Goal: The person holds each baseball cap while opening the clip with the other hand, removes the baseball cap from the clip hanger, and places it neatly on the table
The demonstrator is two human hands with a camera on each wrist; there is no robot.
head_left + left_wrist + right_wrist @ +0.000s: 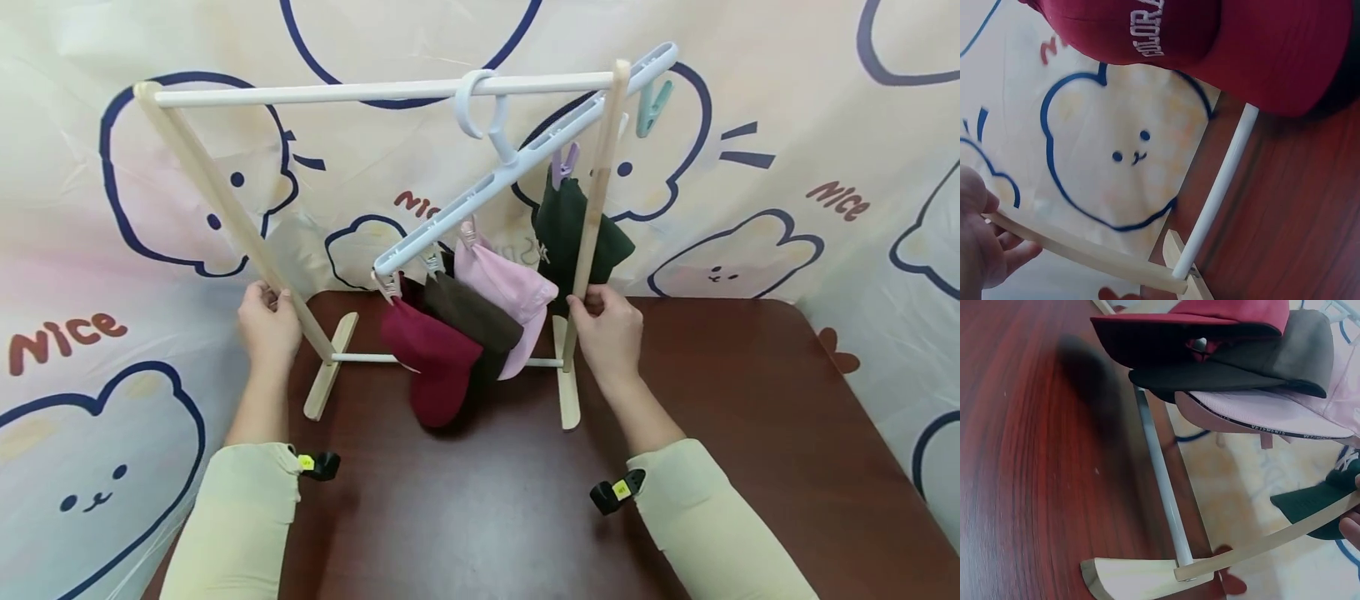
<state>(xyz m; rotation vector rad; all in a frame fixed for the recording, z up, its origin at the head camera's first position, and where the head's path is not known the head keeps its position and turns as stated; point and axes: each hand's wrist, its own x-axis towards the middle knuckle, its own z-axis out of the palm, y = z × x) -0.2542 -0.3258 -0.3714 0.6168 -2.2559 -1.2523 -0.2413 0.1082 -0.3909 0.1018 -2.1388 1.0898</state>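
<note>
A wooden drying rack with a white top rail stands on the table. My left hand holds its left post, thumb and fingers around the wood. My right hand pinches the right post. A light blue hanger hooks over the rail, tilted down to the left. Clipped to it are a dark red cap, an olive-brown cap, a pink cap and, behind the right post, a dark green cap. A mint clip near the hanger's upper end holds nothing.
The dark brown tabletop lies under the rack's wooden feet. A white lower bar joins the posts near the table. Behind and beside the table hangs a printed cloth with cartoon bears.
</note>
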